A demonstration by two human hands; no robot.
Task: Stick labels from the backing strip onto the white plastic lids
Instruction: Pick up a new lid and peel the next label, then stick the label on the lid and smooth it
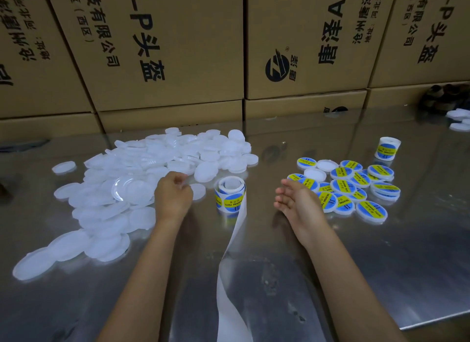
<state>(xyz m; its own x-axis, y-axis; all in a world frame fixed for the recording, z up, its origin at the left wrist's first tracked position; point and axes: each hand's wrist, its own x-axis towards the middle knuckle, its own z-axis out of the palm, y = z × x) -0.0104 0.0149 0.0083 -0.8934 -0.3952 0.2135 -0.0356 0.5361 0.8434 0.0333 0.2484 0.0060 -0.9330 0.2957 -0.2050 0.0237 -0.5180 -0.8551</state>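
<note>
Stacked cardboard boxes (pixel 165 49) with black printed characters wall off the far side of the table (pixel 368 265); they are closed, so what they hold cannot be told. The table itself is shiny sheet metal, scuffed and reflective.

On the left lies a wide, loose heap of plain white lids (pixel 122 189), round, flat and slightly translucent plastic, overlapping one another. On the right sits a smaller cluster of labelled lids (pixel 356 191), each carrying a round blue sticker with a yellow band across it (two or three in that group show bare white faces). Beyond them a second label roll (pixel 387 148) stands on its own, and a few more white lids (pixel 460 119) lie at the far right edge.

Between the two hands a label roll (pixel 231 196) stands on end, blue-and-yellow stickers showing on its outer wrap. From it a bare white backing strip (pixel 229 278) trails toward the viewer in a glossy ribbon, twisting near the bottom.

The left hand (pixel 173 194) is at the near edge of the plain heap, knuckles up, fingers curled inward with the fingertips pinching the rim of a white lid (pixel 197 190). The right hand (pixel 295 201) hovers just beside the labelled cluster, palm turned inward, fingers relaxed, slightly bent and held close together, holding nothing.
</note>
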